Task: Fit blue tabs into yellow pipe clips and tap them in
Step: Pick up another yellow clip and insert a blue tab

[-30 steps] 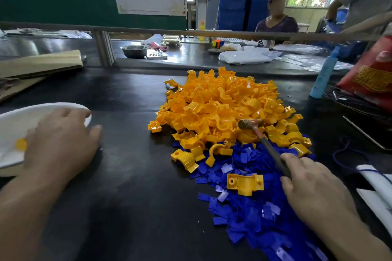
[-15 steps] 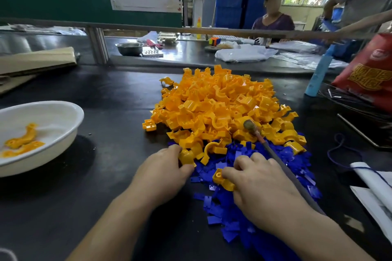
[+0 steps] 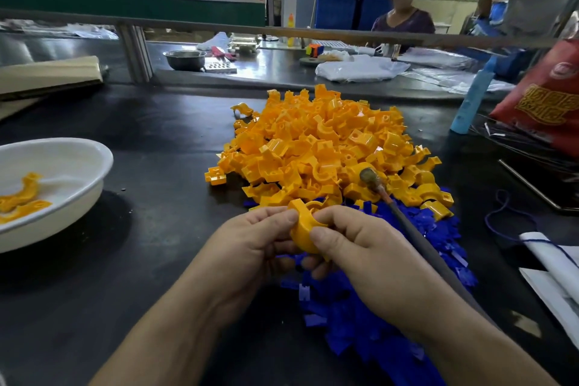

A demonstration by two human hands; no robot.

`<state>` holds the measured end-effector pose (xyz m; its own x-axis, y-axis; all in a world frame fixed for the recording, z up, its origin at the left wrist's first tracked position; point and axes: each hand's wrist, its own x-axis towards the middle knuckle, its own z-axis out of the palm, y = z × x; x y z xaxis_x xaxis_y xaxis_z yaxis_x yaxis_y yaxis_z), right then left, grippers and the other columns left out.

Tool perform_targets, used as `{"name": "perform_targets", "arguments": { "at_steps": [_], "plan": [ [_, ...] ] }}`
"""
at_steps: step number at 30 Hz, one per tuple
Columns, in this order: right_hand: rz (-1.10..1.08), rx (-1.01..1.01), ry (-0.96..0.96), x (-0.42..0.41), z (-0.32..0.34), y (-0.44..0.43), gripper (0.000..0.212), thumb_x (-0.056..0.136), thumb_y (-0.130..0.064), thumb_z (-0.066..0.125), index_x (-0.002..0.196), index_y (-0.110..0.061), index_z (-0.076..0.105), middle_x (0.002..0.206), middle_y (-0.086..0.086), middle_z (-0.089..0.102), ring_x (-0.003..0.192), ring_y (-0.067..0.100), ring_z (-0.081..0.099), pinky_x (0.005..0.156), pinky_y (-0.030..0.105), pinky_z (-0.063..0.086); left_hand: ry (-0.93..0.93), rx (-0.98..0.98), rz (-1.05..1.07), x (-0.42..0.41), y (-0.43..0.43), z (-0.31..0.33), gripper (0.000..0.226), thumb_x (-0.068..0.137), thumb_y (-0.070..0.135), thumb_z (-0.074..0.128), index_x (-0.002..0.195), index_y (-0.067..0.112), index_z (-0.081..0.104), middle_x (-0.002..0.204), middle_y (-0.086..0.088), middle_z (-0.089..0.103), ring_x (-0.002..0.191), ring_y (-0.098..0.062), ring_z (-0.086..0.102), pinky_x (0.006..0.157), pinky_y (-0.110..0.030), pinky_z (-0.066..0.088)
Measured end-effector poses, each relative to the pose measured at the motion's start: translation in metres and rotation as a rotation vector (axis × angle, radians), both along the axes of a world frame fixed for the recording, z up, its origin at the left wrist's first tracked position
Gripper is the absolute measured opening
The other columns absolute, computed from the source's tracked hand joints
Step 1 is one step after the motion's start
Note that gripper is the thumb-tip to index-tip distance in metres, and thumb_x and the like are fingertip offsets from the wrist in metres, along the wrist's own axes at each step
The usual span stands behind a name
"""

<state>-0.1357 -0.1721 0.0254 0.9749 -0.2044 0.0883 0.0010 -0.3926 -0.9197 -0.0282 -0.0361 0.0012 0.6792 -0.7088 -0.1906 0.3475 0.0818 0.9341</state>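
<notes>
Centre of frame, low: both hands meet on 1 yellow pipe clip (image 3: 303,230), raised just above the near edge of the piles. Left hand (image 3: 253,247) pinches the clip's left side, thumb on top. Right hand (image 3: 360,247) grips its right side with thumb and forefinger; the hammer (image 3: 407,222) shaft runs under this hand, head resting on the yellow clip pile (image 3: 326,147) at centre-right. Blue tabs (image 3: 376,307) spread beneath and right of the hands, touching the yellow heap. No tab visible in the held clip; cannot tell. White bowl (image 3: 78,153) at left edge holds 2 yellow pieces. Black table (image 3: 141,260) underneath.
</notes>
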Motion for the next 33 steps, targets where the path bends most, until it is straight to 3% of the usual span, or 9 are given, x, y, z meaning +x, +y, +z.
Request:
{"name": "perform_targets", "arguments": {
  "at_steps": [2,4,6,9,12,14,21,27,33],
  "plan": [
    [0.005,0.193,0.015,0.002,-0.004,0.002,0.018,0.096,-0.024,0.051,0.096,-0.031,0.068,0.093,-0.004,0.069,0.083,0.015,0.07,0.07,0.027,0.059,0.046,-0.031,0.014,0.0,0.001,-0.004,0.036,0.082,0.027,0.066,0.111,0.006,0.068,0.092,-0.015,0.072,0.08,-0.024,0.067,0.073,-0.038,0.054],
    [0.006,0.163,0.034,0.003,-0.01,0.004,0.016,0.095,-0.028,0.052,0.102,-0.033,0.065,0.091,-0.004,0.068,0.082,0.013,0.07,0.068,0.027,0.059,0.055,-0.041,0.044,0.001,-0.001,-0.005,0.037,0.082,0.027,0.066,0.112,0.005,0.066,0.093,-0.014,0.071,0.079,-0.023,0.067,0.071,-0.038,0.055],
    [-0.073,-0.157,0.022,0.0,-0.015,0.0,0.019,0.092,-0.043,0.049,0.11,-0.04,0.056,0.091,-0.012,0.063,0.082,0.002,0.065,0.064,0.02,0.055,0.061,-0.077,0.093,0.0,-0.003,-0.005,0.036,0.077,0.026,0.067,0.108,0.006,0.064,0.091,-0.014,0.073,0.076,-0.022,0.069,0.067,-0.037,0.058],
    [-0.208,-0.713,0.022,-0.01,-0.013,-0.01,0.05,0.079,-0.067,0.036,0.124,-0.046,0.039,0.097,-0.024,0.046,0.087,-0.001,0.052,0.068,0.017,0.044,0.016,-0.033,0.167,0.001,-0.005,-0.005,0.029,0.077,0.027,0.066,0.101,0.01,0.064,0.088,-0.012,0.074,0.073,-0.02,0.07,0.06,-0.032,0.059],
    [-0.202,-1.02,0.182,-0.016,-0.015,-0.012,0.066,0.075,-0.078,0.031,0.131,-0.044,0.022,0.1,-0.015,0.051,0.091,0.011,0.057,0.062,0.028,0.043,0.028,0.078,0.201,0.005,-0.003,-0.009,0.02,0.089,0.022,0.062,0.105,0.01,0.064,0.085,-0.011,0.074,0.067,-0.02,0.07,0.057,-0.036,0.057],
    [-0.148,-1.127,0.256,-0.014,-0.023,-0.007,0.063,0.079,-0.076,0.037,0.13,-0.042,0.025,0.104,-0.01,0.055,0.092,0.02,0.059,0.056,0.032,0.038,0.058,0.131,0.21,0.007,-0.001,-0.009,0.021,0.086,0.019,0.066,0.105,0.01,0.065,0.078,-0.008,0.071,0.059,-0.017,0.068,0.051,-0.034,0.055],
    [-0.136,-1.125,0.192,0.004,-0.033,-0.008,0.029,0.095,-0.05,0.04,0.114,-0.031,0.052,0.099,-0.006,0.056,0.081,0.021,0.059,0.055,0.031,0.041,0.076,0.11,0.116,0.007,0.002,-0.005,0.046,0.06,0.014,0.073,0.104,0.007,0.063,0.074,-0.008,0.075,0.061,-0.017,0.072,0.051,-0.031,0.059],
    [-0.191,-1.1,0.081,0.001,-0.039,-0.014,0.031,0.096,-0.052,0.03,0.095,-0.031,0.052,0.086,-0.007,0.055,0.071,0.013,0.055,0.061,0.03,0.046,0.005,0.146,0.101,0.006,0.002,-0.006,0.043,0.062,0.013,0.074,0.105,0.008,0.065,0.081,-0.01,0.077,0.069,-0.021,0.074,0.052,-0.029,0.058],
    [-0.25,-1.049,0.004,0.001,-0.039,-0.014,0.037,0.099,-0.048,0.02,0.104,-0.033,0.053,0.093,-0.008,0.057,0.078,0.011,0.057,0.069,0.028,0.049,-0.01,0.146,0.103,0.004,0.001,-0.006,0.048,0.06,0.016,0.074,0.107,0.007,0.065,0.083,-0.012,0.077,0.072,-0.024,0.075,0.053,-0.03,0.058]
  ]
}}
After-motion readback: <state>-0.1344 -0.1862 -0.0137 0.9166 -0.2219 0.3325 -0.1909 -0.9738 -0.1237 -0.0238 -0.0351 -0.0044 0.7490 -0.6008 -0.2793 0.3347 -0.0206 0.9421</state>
